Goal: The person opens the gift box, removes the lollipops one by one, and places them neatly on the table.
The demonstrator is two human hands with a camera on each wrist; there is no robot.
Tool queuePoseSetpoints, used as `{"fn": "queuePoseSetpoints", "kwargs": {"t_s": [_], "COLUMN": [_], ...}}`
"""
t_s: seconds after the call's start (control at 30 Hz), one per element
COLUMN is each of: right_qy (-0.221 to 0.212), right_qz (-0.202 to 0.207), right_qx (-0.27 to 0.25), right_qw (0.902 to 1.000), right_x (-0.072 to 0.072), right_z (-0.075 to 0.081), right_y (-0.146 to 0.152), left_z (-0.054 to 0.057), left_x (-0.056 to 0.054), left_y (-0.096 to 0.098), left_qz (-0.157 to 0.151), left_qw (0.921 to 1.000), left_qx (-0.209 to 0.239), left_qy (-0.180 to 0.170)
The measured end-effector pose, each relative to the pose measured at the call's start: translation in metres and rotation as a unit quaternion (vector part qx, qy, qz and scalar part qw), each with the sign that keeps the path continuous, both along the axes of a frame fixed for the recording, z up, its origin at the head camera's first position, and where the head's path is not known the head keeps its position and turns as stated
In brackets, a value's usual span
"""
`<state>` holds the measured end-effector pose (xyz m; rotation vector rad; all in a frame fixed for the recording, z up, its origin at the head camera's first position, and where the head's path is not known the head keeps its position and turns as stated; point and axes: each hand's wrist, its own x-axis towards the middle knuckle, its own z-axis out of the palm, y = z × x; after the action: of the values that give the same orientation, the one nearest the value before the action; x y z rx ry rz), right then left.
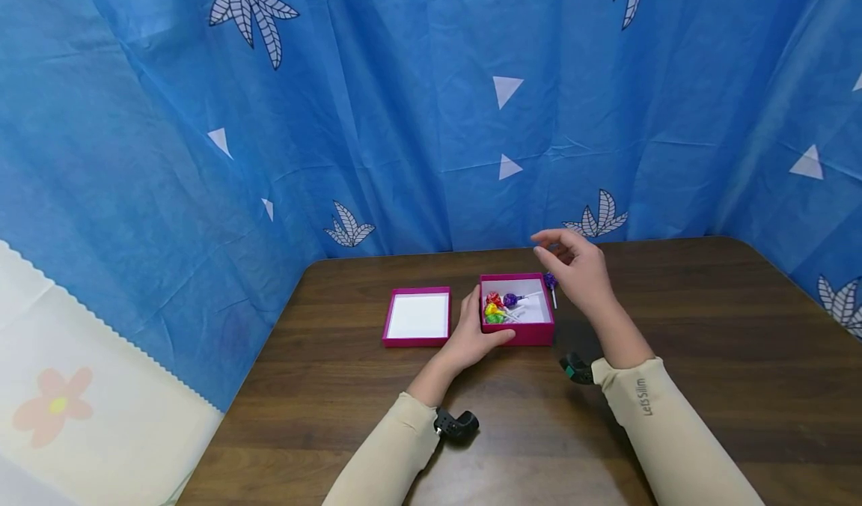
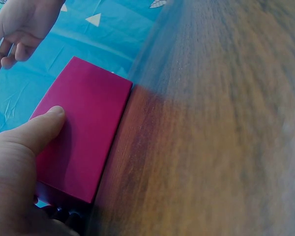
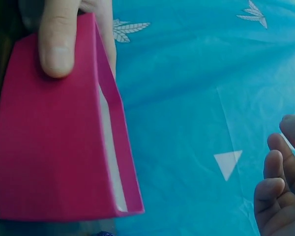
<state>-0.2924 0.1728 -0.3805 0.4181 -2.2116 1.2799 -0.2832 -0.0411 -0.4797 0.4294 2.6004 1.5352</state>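
Blue curtain (image 1: 404,117) backed the worktop (image 1: 303,401). Left hand (image 1: 469,339) gripped the pink box (image 1: 535,334) at its seven-o'clock corner, the white-lined lid (image 1: 417,316) lying at nine, a loose purple lollipop (image 1: 550,280) at two. Right hand (image 1: 579,272) hung near that lollipop, grip relaxed and empty; a low, careless sweep might have rolled it away.
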Motion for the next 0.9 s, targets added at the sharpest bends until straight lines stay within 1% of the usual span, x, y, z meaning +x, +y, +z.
{"fn": "queuePoseSetpoints", "kwargs": {"t_s": [0.17, 0.37, 0.63, 0.9], "right_qy": [-0.029, -0.072, -0.124, -0.149], "right_qz": [0.039, 0.077, 0.089, 0.086], "right_qx": [0.015, 0.033, 0.051, 0.068], "right_qw": [0.9987, 0.9939, 0.987, 0.9827], "right_x": [-0.001, -0.003, -0.01, -0.012], "right_z": [-0.006, -0.018, -0.032, -0.042], "right_y": [-0.008, -0.017, -0.022, -0.026], "left_z": [0.0, -0.001, 0.0, 0.0], "left_x": [0.0, 0.0, 0.0, 0.001], "left_y": [-0.001, -0.001, 0.0, 0.0], "left_qz": [0.0, -0.003, -0.005, -0.009], "left_qw": [1.0, 1.0, 0.9999, 0.9999], "left_qx": [0.001, 0.006, 0.011, 0.007], "left_qy": [0.001, 0.002, -0.004, -0.001]}}
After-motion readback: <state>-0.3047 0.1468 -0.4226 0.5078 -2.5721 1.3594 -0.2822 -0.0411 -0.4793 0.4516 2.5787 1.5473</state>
